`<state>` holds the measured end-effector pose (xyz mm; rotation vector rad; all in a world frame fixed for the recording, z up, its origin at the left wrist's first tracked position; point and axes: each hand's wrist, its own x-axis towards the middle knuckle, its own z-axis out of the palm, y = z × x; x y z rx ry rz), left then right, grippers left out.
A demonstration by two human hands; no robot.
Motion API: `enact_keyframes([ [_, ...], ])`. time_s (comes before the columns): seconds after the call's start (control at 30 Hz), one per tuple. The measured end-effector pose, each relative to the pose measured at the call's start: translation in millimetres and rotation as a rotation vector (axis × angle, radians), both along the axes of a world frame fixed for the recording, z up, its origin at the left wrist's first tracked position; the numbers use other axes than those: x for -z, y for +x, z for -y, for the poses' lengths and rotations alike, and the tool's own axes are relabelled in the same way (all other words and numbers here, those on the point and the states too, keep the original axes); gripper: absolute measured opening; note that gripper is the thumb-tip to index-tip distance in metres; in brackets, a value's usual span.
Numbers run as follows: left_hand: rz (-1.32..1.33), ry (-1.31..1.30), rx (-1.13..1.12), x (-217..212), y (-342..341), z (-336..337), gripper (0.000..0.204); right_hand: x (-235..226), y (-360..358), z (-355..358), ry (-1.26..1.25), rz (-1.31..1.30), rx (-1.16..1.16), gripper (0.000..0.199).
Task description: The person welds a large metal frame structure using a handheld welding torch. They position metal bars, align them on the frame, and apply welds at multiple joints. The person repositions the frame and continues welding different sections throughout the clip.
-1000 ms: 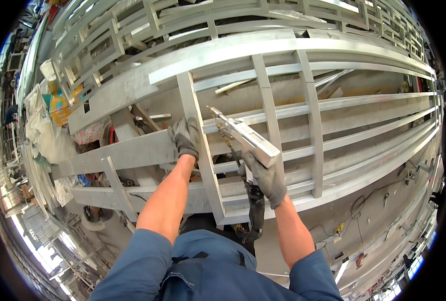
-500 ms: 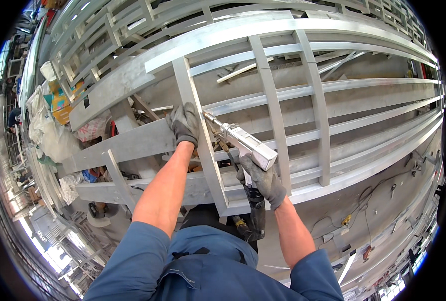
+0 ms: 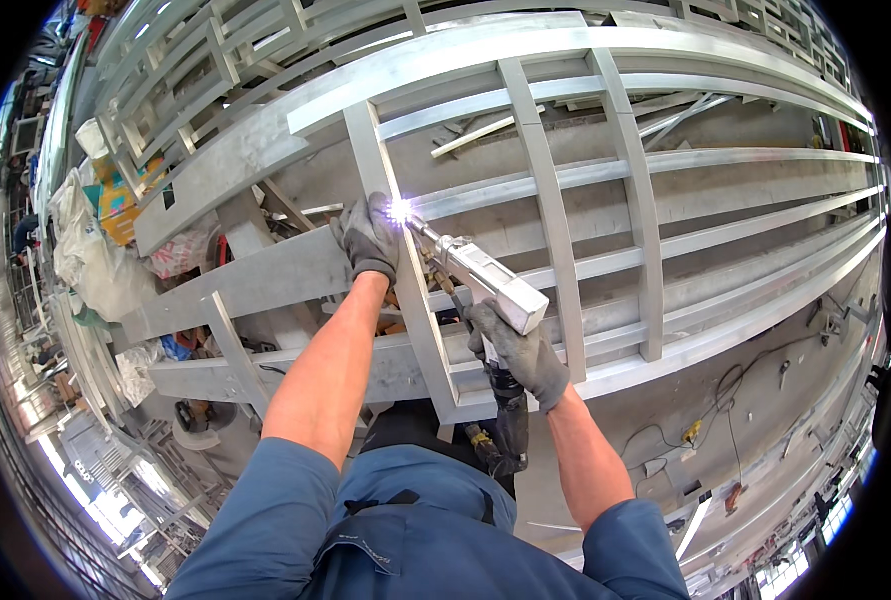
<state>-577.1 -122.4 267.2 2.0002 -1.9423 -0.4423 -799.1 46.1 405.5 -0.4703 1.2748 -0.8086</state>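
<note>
At joint of grey metal ladder-like frame (image 3: pixel 525 180), arc now lit: gloved right hand (image 3: pixel 520 350) grips boxy silver welding gun (image 3: pixel 480 275), left hand (image 3: pixel 368 238) clamped on upright; weld underway.

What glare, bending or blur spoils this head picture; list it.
Head view: a white-violet flare burns out at the welding gun tip beside the gloved left hand; the straight bars of the metal frame bow toward the rim; corners are black; the right hand looks sharp.
</note>
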Motion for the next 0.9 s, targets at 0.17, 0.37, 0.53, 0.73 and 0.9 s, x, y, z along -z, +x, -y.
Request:
enact_keyframes([
  [0.17,-0.017,-0.022,0.032,0,0,-2,0.047,-3,2,-1,-0.031,-0.064,-0.01,0.032],
  [0.37,-0.019,-0.026,-0.012,11,0,0,0.05,-12,2,1,0.025,-0.076,-0.022,0.031],
  [0.53,-0.05,0.003,-0.057,31,9,2,0.052,-10,2,-4,0.055,-0.012,-0.012,0.048],
  [0.73,0.209,0.037,0.017,28,9,0,0.036,-12,1,-9,0.007,-0.021,-0.006,0.033],
  [0.9,-0.065,0.098,-0.046,45,25,2,0.031,-22,-1,-6,0.03,0.002,-0.029,0.041],
])
